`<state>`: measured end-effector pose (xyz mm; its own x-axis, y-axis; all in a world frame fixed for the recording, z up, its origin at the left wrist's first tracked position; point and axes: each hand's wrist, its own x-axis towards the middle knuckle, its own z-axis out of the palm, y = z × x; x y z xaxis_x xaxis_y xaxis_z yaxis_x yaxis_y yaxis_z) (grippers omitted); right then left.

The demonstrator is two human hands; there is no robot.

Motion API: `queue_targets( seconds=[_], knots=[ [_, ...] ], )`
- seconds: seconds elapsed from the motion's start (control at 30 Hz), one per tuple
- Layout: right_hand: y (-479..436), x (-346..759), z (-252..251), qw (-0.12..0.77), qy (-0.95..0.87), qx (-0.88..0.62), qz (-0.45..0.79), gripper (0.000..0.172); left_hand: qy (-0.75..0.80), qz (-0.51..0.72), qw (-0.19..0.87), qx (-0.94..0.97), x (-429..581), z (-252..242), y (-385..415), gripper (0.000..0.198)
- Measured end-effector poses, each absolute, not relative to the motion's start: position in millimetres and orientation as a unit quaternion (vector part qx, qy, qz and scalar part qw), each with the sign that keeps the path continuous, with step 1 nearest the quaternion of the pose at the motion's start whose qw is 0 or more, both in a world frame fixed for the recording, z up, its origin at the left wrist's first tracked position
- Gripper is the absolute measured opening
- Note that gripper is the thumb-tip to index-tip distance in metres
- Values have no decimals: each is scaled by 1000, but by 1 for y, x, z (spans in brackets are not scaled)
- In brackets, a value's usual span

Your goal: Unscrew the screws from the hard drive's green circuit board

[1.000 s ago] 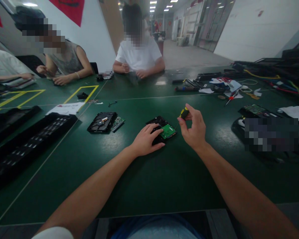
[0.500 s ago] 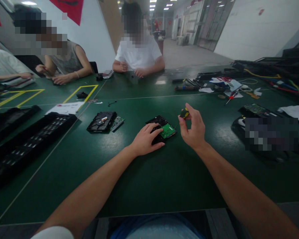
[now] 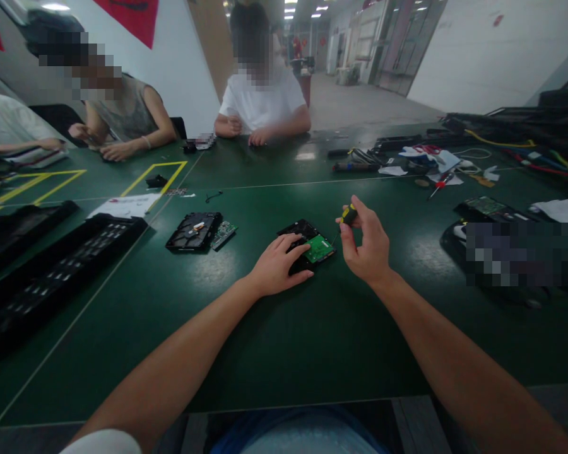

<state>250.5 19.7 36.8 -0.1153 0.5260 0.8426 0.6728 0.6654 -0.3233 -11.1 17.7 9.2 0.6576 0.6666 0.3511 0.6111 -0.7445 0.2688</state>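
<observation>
Head view shows the hard drive [image 3: 301,228] on the tabletop [image 3: 288,353], green circuit board [image 3: 320,250] up, the fingers of the left hand [image 3: 281,266] spread across it and those of the right hand [image 3: 370,243] pinching a yellow-and-black screwdriver [image 3: 348,215] near the board's right edge. Doing this well probably means bracing the drive flat, holding the tool upright and pressing steadily, lest it skid across the board. No brand or label is legible, nor the dark mark on the red banner [image 3: 144,28].
</observation>
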Motion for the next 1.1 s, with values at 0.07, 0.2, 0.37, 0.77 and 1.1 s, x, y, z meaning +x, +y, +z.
queue_targets(
  seconds=[0.07,0.2,0.37,0.77,1.1],
  knots=[
    [20,250,35,538,-737,-405,-61,61,350,220,62,909,-11,9,18,67],
    [23,252,33,554,-716,-417,-76,60,346,222,64,909,-12,10,18,67],
    [26,256,31,559,-710,-421,-77,60,347,223,69,908,-12,12,17,66],
    [18,251,44,540,-728,-409,-110,56,347,224,63,908,-12,9,18,67],
    [17,248,48,534,-730,-410,-115,50,349,218,56,910,-12,8,18,68]
  ],
)
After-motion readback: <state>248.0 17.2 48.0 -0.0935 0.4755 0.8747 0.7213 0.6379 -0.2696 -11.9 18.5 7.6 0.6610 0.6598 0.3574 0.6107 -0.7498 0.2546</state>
